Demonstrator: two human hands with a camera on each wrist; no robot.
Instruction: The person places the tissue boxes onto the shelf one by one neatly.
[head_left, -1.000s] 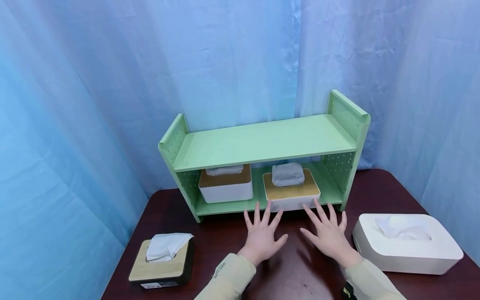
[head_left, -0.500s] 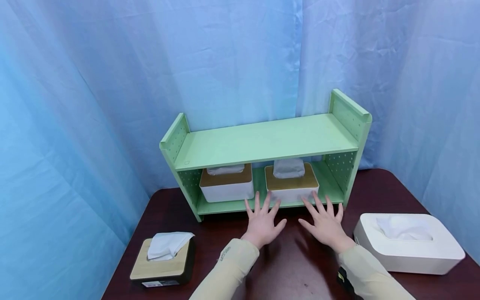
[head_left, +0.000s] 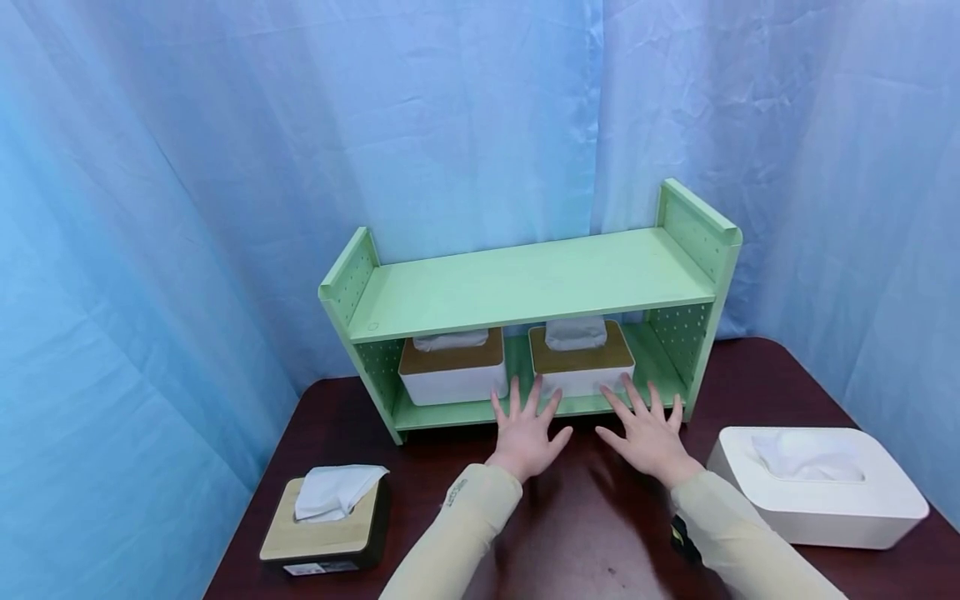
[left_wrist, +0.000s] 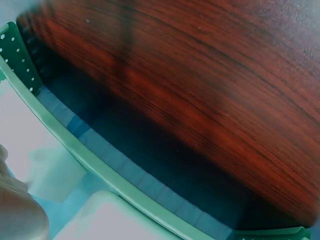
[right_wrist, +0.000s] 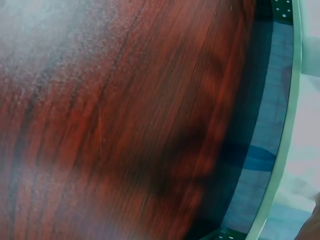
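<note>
A white tissue box with a wood-look lid (head_left: 581,379) stands on the lower level of a green two-tier shelf (head_left: 532,283), right of the middle. Tissue sticks up from its top. My left hand (head_left: 522,440) and right hand (head_left: 649,442) are side by side before it, fingers straight and spread. Fingertips of both reach its front face; whether they all touch it I cannot tell. Left of it on the same level sits another white tissue box with a brown lid (head_left: 453,383). In the wrist views only small parts of the left hand (left_wrist: 20,215) and right hand (right_wrist: 311,227) show.
A black tissue box with a light wood lid (head_left: 352,529) lies at the left of the dark red table (head_left: 570,550). A long white tissue box (head_left: 817,525) stands at the right. Blue curtains (head_left: 480,125) hang behind and at both sides.
The tissue box before my hands has slid back, from jutting over the shelf's front edge to standing inside the lower level. Both hands moved forward with it, fingers still spread.
</note>
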